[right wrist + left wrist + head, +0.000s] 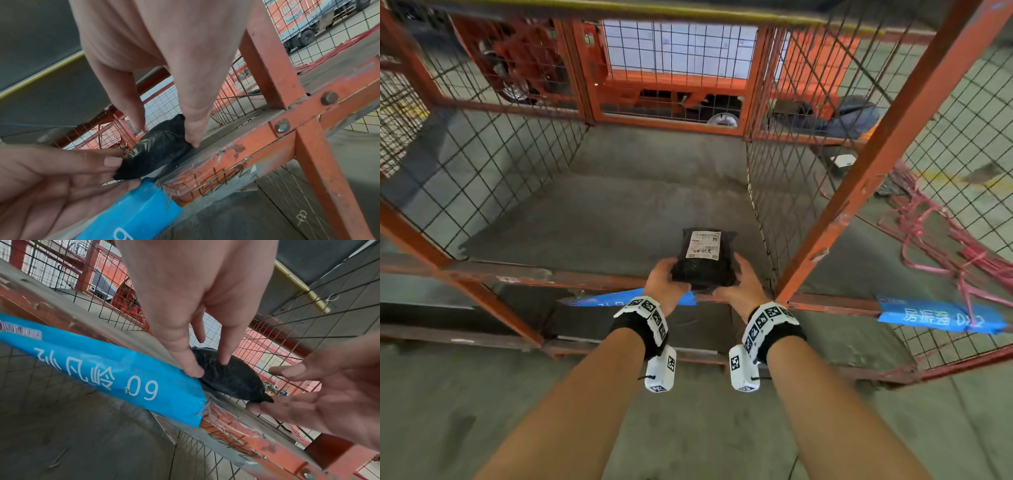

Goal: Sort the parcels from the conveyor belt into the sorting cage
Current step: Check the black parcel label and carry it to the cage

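Note:
A black plastic parcel [703, 260] with a white label on top is held between both hands, just past the front rail [517, 277] of the orange wire-mesh sorting cage, near its right front post [859, 192]. My left hand [666, 278] grips its left edge, thumb and fingers pinching the bag [230, 379]. On the right edge my right hand [739, 281] does the same, its fingers pressed into the plastic [158, 151]. The parcel hovers over the cage's grey floor [619, 212].
A blue tag [107, 368] marked 09 is taped to the front rail under my left hand, and a second blue tag [941, 317] hangs on the neighbouring cage's rail. Pink strapping [945, 240] lies on the floor at right. An orange vehicle [671, 85] stands behind the mesh.

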Tool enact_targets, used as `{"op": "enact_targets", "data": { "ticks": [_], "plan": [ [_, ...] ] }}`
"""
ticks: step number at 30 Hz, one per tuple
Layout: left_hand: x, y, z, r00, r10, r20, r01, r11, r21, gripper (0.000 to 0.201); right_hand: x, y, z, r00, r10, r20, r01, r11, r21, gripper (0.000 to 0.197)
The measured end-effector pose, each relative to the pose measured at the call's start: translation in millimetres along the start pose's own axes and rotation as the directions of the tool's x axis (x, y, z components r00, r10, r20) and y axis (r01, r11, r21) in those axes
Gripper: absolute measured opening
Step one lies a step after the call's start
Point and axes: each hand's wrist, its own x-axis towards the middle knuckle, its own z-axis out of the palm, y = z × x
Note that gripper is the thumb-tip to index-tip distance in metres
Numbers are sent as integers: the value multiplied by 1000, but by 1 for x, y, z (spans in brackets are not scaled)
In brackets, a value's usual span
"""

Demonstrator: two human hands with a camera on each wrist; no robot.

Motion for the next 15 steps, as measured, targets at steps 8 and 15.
{"op": "enact_targets", "data": {
  "ticks": [8, 15],
  "plan": [
    [7, 28, 7, 994, 67, 83, -67, 998, -1, 58, 29, 4, 1, 982, -77, 172, 129, 941, -314, 117],
    [16, 39, 0, 991, 77, 110, -88, 991, 97, 52, 28, -19, -4, 980, 39, 197, 84, 812, -578, 52]
  ]
}}
